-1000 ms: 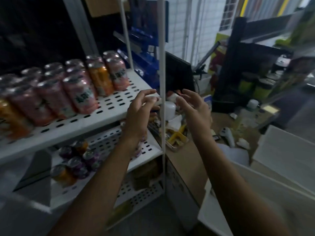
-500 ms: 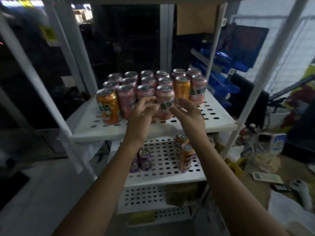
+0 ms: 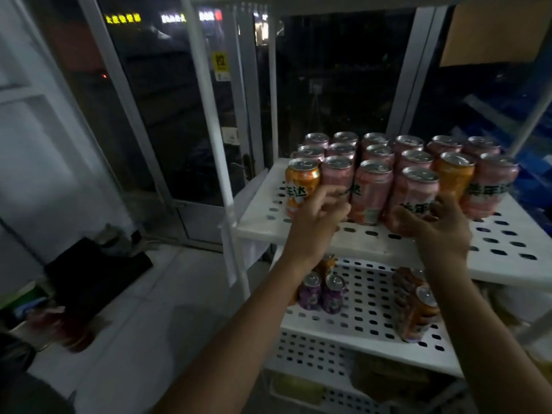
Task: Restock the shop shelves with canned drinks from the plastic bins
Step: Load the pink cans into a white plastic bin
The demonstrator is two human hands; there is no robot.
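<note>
Several pink cans [image 3: 372, 192] and two orange cans [image 3: 301, 186] stand in rows on the white perforated upper shelf [image 3: 507, 243]. My left hand [image 3: 319, 216] hovers in front of the second pink can from the left, fingers loosely curled, holding nothing. Before the front pink can [image 3: 413, 198] is my right hand [image 3: 433, 225], fingers bent beside its lower part; I cannot tell whether they touch it. On the lower shelf [image 3: 367, 309] stand purple cans [image 3: 310, 294] and orange cans [image 3: 418, 309].
A white upright post [image 3: 215, 144] of the rack stands left of the shelves. Behind it is a dark glass door [image 3: 179, 115]. A black mat [image 3: 89, 270] lies on the pale floor at the left. A blurred red object [image 3: 68, 333] sits at the lower left.
My view has swung left from the counter clutter to the rack and the door. Both hands stay raised and empty, now closer to the front row of cans.
</note>
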